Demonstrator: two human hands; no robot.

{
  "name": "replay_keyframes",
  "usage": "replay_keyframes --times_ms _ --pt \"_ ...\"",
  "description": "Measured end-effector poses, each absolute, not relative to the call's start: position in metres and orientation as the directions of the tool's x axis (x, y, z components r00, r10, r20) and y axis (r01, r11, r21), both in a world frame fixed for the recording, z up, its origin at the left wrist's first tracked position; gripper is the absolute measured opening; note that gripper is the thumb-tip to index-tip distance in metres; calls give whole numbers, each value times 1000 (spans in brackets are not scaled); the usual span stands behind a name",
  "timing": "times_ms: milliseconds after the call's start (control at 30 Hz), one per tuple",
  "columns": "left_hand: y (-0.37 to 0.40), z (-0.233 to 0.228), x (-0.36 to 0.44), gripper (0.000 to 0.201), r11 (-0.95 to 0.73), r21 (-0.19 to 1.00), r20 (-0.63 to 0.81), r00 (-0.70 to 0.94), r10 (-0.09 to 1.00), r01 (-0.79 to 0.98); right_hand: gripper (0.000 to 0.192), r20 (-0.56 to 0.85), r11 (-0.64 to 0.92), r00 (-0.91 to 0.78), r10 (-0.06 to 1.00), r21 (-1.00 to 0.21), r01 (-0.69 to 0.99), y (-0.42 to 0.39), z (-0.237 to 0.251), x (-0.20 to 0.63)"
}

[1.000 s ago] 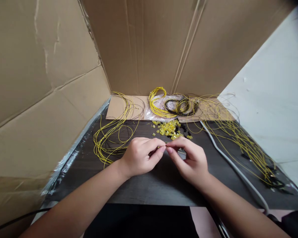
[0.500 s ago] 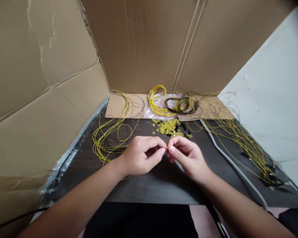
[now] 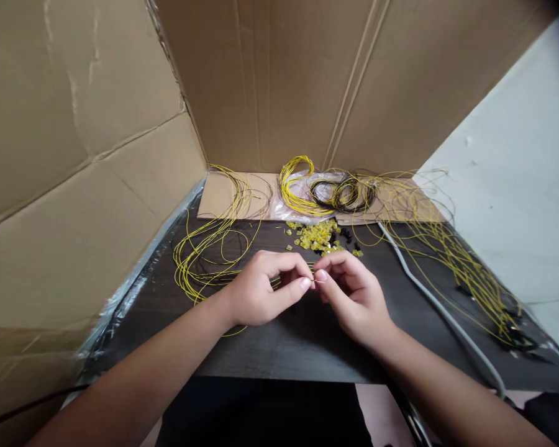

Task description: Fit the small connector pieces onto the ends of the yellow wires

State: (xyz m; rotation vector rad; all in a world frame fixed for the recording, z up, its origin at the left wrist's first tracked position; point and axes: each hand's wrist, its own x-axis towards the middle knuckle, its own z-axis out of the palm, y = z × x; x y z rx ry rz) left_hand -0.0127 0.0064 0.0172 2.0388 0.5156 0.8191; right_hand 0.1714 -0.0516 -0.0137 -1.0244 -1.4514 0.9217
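Head view: left hand (image 3: 261, 288) and right hand (image 3: 354, 295) pinch one thin yellow wire (image 3: 313, 280) just before the connector pile (image 3: 319, 237).
Change: fingertips drew closer together; joining work continues.

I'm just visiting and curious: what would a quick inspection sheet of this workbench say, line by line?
Surface: dark table, with a flat cardboard sheet at the back.
Job's things: a thin yellow wire pinched between both hands; a pile of small yellow and black clips just behind them.
Clutter: loose yellow wire loops on the left, coiled wire bundles at the back, a long wire bunch on the right.
Grippers: left hand and right hand, fingertips meeting on the wire.
Cables: grey cable running along the right side.
Surroundings: cardboard walls left and behind, white wall right.
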Motion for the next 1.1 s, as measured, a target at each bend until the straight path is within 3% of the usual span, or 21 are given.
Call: replay_keyframes --times_ms 133,233,333,433,633,900,1100 --pt "7 14 -13 13 -521 850 347 664 662 75 20 542 488 61 838 -796 358 -55 -16 176" --pt "9 12 -13 14 -479 875 336 622 707 73 35 690 610 -21 723 -625 486 -58 -13 180" --pt "10 11 -12 15 -452 890 333 598 729 54 52 741 676 -168 651 -464 572 -60 -12 181" --pt "10 11 -12 15 -439 898 330 601 728 37 62 716 664 -243 655 -392 636 -59 -16 180" --pt "10 12 -11 17 -426 904 321 614 721 27 60 703 640 -228 674 -402 655 -54 -20 178" --pt "9 12 -11 16 -441 893 292 637 714 85 42 728 662 -208 653 -415 625 -54 -17 177" --pt "9 12 -11 15 -472 875 305 628 716 112 47 711 647 -140 689 -516 561 -52 -12 178"
